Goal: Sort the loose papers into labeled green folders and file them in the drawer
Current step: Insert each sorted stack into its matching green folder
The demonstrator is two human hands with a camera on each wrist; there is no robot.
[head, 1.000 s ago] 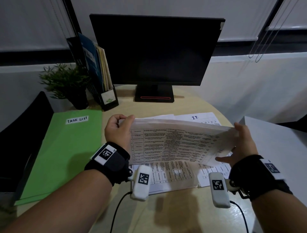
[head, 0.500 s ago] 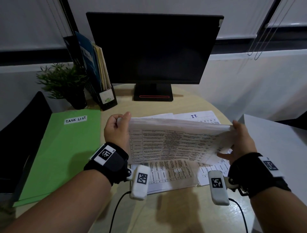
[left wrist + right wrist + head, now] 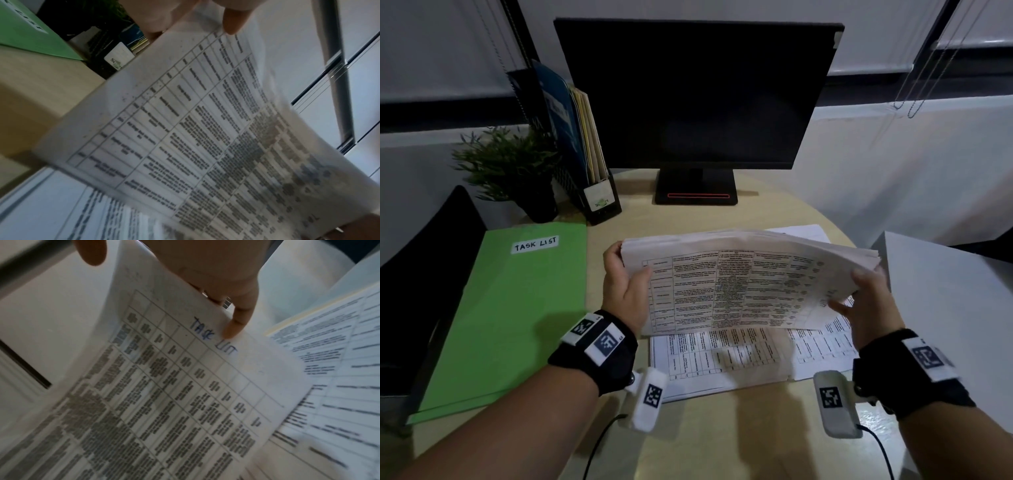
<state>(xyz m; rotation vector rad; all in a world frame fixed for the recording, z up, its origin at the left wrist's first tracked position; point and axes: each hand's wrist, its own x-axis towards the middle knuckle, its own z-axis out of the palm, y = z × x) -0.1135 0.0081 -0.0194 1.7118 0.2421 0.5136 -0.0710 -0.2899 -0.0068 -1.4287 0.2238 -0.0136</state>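
Note:
Both hands hold a thick stack of printed table sheets (image 3: 739, 284) up on edge above the desk, tilted toward me. My left hand (image 3: 625, 277) grips its left edge, thumb on the front. My right hand (image 3: 866, 294) grips the right edge. The front sheet (image 3: 185, 386) carries handwritten "TASK LIST" by my right fingertips (image 3: 234, 331); the left wrist view shows the same sheet (image 3: 185, 129). A closed green folder (image 3: 517, 308) labelled "TASK LIST" lies flat at the left. More printed sheets (image 3: 739, 359) lie on the desk under the stack.
A dark monitor (image 3: 695, 96) stands at the back centre. A black file holder (image 3: 585, 154) with folders and a small potted plant (image 3: 513, 171) stand back left. A white surface (image 3: 945, 308) is at the right, a black chair (image 3: 424, 274) at the left.
The stack has tilted a little and the right edge sits lower; my left thumb has come round onto the front sheet. Both hands still hold it.

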